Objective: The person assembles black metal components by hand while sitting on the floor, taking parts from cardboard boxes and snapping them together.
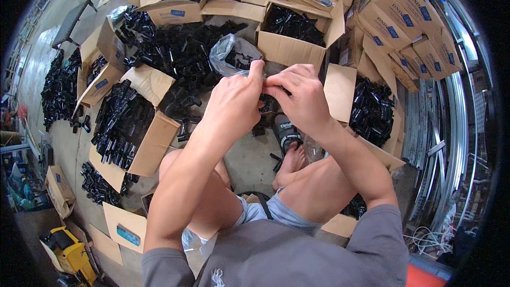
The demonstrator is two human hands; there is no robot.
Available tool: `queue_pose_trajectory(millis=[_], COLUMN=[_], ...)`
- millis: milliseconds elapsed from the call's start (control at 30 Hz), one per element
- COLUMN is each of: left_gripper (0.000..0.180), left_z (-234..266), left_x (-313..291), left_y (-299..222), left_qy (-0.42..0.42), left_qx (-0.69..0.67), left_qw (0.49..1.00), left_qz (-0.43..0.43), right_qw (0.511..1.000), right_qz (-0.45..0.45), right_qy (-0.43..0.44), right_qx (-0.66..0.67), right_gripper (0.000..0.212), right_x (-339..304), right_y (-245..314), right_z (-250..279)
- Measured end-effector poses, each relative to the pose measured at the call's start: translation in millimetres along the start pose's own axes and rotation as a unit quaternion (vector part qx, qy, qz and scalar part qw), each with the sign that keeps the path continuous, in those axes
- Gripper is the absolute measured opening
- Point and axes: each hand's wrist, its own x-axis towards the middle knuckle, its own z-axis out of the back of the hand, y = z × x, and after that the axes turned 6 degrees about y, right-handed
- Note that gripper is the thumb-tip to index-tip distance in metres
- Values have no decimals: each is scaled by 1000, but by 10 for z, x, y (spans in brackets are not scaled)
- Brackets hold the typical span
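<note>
Out in front of me, my left hand (232, 98) and my right hand (304, 97) meet with curled fingers. Both are closed, their fingertips pressed close together; whatever they pinch is hidden or too small to make out. Just beyond them a clear plastic bag (222, 56) lies beside a heap of glossy black plastic parts (175, 48). To the left, an open cardboard box (149, 146) is full of similar black parts. At my right forearm another open box (341, 91) holds more of them.
An open carton (292, 47) of black parts stands beyond my hands. Stacked cardboard boxes (401, 13) rise at the far right, beside long metal profiles (451, 127). A yellow machine (71, 252) sits at lower left. My sandalled foot (289, 149) rests on the concrete floor (249, 162).
</note>
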Motion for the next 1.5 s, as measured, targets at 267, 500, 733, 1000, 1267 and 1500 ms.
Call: queue_pose_trajectory(millis=[267, 500, 733, 1000, 1267, 1500], left_gripper=[68, 65, 64, 61, 58, 57], left_z=[9, 1, 17, 11, 86, 26], left_x=[-32, -17, 13, 47, 33, 146], left_y=[-33, -42, -54, -68, -36, 134], left_qy=[13, 7, 7, 1, -34, 4], left_qx=[15, 0, 5, -6, -58, -380], left_qw=[1000, 1000, 1000, 1000, 998, 921], left_qz=[7, 12, 15, 12, 11, 86], right_qw=[999, 999, 999, 1000, 972, 764], right_qz=[19, 14, -11, -22, -165, -377], right_qy=[-26, 15, 31, 6, -131, -54], right_qx=[-43, -36, 13, 7, 102, 521], right_gripper=[8, 9, 8, 11, 24, 46], right_x=[7, -41, -42, -18, 49, -117], right_y=[2, -79, -115, -98, -163, -326], right_z=[-9, -14, -8, 40, 182, 279])
